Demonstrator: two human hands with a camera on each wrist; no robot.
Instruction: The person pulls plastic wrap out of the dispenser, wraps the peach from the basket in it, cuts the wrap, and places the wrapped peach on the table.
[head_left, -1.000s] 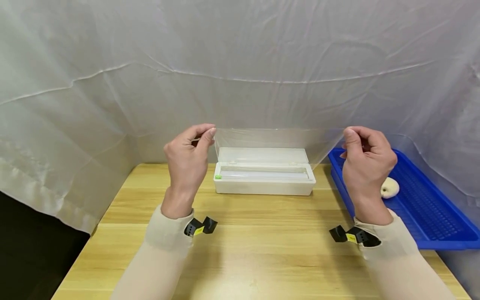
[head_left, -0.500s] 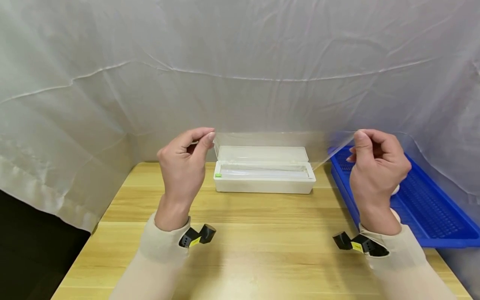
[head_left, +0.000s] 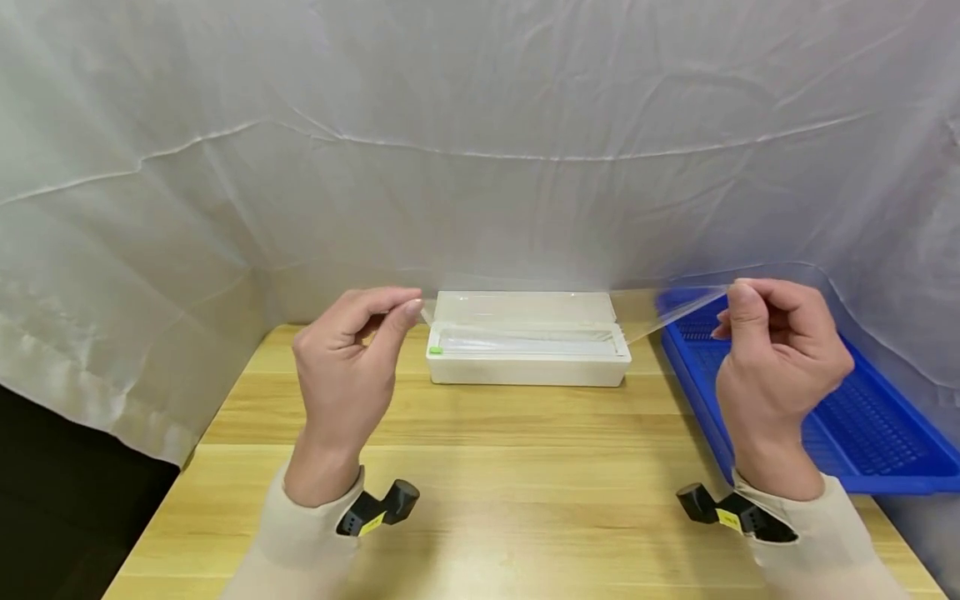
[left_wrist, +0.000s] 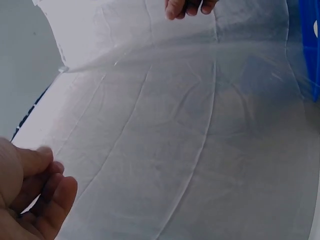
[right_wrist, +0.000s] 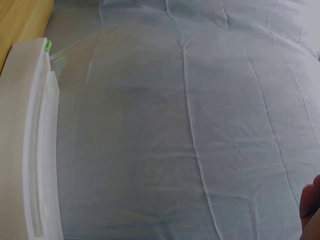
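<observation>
A sheet of clear cling film (head_left: 671, 318) stretches between the two hands, above and in front of a white dispenser box (head_left: 528, 372). The left hand (head_left: 347, 367) pinches one corner of the film between thumb and index finger. At the opposite corner, the right hand (head_left: 783, 358) pinches it the same way. The box's lid (head_left: 525, 306) stands raised at the back, and a roll lies inside behind the film. A small green slider (head_left: 436, 351) sits at the box's left end. In the left wrist view, the film's creased edge runs across the upper part.
A blue perforated basket (head_left: 877, 425) stands on the right, partly behind the right hand. A pale thing (left_wrist: 316, 28) in it shows at the left wrist view's edge. A wooden table (head_left: 480, 467) lies below, with a grey-white curtain (head_left: 480, 100) around it.
Both hands have moved down towards the person and farther apart, drawing the film lower over the box. The right hand now covers the pale round thing in the basket in the head view.
</observation>
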